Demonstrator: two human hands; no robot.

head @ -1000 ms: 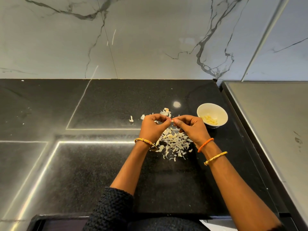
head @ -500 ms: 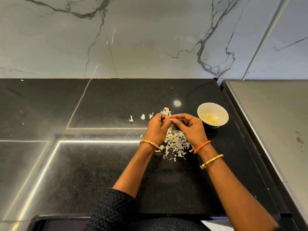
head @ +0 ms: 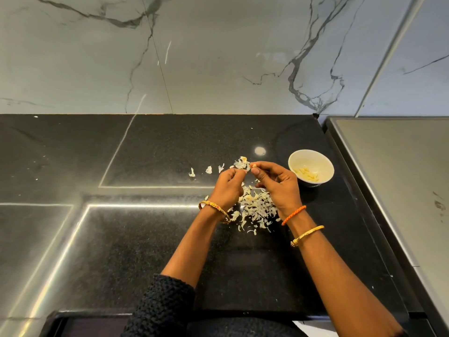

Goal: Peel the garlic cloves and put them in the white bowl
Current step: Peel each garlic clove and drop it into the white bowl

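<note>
Garlic clove [head: 253,165] pinched at the fingertips of the right hand [head: 279,184], thumb and forefinger curled onto it, only a small pale tip showing. Left hand [head: 228,188] just beside that grip, across a narrow gap, fingers curled inward; cannot tell whether a scrap of skin sits between them or nothing at all. Both hands raised over the black desk [head: 150,251], knuckles toward the camera.

Directly under and nearer than the grip, a loose heap of papery peels [head: 256,210], partly hidden by both wrists. Just beyond the grip, a small clump of skin [head: 241,162]; farther to its left, three stray flakes [head: 208,169] in a short row on the desk. To the right of the grip, near but not touching the right hand, the white bowl [head: 325,164], upright, with several peeled cloves [head: 306,175] lying in its bottom.

Gold bangle [head: 215,207] on the left wrist; orange braided band [head: 294,214] and a second gold bangle [head: 307,235] on the right forearm. Dark knitted sleeve [head: 167,310] pushed up the left arm. Well beyond the grip, a marble-veined wall [head: 218,57]; far to its right, a grey metal surface [head: 401,178] alongside the desk edge.
</note>
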